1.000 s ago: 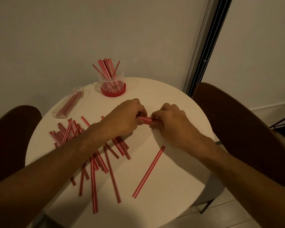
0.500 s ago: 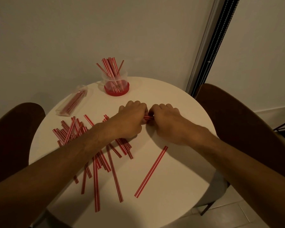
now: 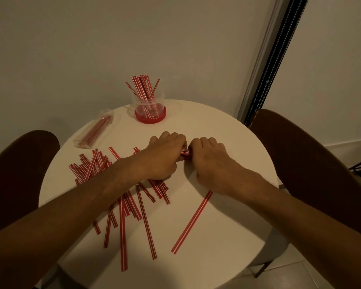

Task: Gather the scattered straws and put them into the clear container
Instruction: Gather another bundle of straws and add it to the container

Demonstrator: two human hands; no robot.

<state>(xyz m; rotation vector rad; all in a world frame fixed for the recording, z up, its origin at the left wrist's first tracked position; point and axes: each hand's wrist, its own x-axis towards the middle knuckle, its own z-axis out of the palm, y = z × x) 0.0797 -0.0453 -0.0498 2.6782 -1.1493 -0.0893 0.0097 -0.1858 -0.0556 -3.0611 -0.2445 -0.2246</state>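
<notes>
A small bundle of red-and-white striped straws (image 3: 185, 152) lies across the middle of the round white table (image 3: 227, 126). My left hand (image 3: 164, 156) and my right hand (image 3: 209, 157) are both closed on it, knuckles nearly touching, and only a short piece shows between them. Several more straws (image 3: 131, 203) lie scattered under and beside my left forearm. One straw (image 3: 193, 221) lies alone below my right wrist. The clear container (image 3: 149, 105) with a red base stands at the table's far edge and holds several upright straws.
A clear plastic packet of straws (image 3: 94, 131) lies at the table's far left. Dark brown chairs stand on the left (image 3: 17, 174) and right (image 3: 313, 163). A wall is close behind the table.
My hands have drawn closer together along the bundle, so less of it shows between them. The rest of the straws have not moved.
</notes>
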